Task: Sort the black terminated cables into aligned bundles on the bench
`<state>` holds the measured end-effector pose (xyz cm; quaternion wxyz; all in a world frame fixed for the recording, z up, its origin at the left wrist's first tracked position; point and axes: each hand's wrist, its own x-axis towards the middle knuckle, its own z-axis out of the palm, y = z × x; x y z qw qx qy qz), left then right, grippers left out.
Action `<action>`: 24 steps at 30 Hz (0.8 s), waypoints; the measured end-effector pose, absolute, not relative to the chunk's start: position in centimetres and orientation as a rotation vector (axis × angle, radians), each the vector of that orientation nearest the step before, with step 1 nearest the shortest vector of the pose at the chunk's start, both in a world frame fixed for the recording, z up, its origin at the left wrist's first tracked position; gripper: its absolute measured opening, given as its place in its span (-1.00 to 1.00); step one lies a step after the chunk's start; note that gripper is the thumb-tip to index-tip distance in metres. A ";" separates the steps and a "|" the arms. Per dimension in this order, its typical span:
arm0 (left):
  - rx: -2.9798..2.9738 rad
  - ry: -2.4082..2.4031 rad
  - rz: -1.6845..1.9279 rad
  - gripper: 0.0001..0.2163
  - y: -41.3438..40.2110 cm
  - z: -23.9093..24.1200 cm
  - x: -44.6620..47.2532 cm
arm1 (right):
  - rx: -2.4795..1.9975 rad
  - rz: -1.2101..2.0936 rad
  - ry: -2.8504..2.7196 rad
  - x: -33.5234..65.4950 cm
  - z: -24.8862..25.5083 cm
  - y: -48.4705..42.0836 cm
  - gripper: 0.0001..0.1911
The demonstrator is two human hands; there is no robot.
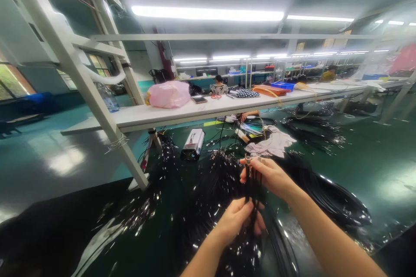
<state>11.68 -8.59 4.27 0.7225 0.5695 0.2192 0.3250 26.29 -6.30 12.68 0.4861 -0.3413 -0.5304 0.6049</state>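
Note:
Several black cables point(254, 186) run upright between my two hands, their metal ends at the top. My right hand point(264, 173) is closed round them just below the ends, fingers and thumb pinching. Lower down, my left hand point(232, 220) grips the same cables between thumb and fingers. Beneath and around both hands lies a big pile of black cables point(211, 199) with shiny metal ends on a dark green work surface. A crumpled pale cloth point(271, 142) sits just beyond my right hand.
A coil of black cable point(334, 199) lies to the right. Ahead are a white-and-black box point(193, 143) and a co-worker's hands point(248, 115). Above runs a white shelf point(136, 119) bearing a pink bag point(169, 94), a phone point(199, 99) and a blue tray point(282, 86). A metal post point(94, 95) slants at left.

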 end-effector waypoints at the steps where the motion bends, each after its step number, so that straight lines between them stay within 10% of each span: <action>1: 1.249 0.464 0.707 -0.60 -8.7 4.2 11.8 | -0.815 1.454 -1.314 26.1 12.7 -6.2 -0.71; 10: 1.123 0.610 1.110 -0.57 -8.4 4.8 12.7 | -0.989 1.050 -1.623 24.0 13.0 -5.5 -0.71; 24: 1.056 0.554 0.984 -0.68 -7.4 5.6 7.4 | -0.531 1.501 -1.848 18.4 14.8 -1.5 -0.75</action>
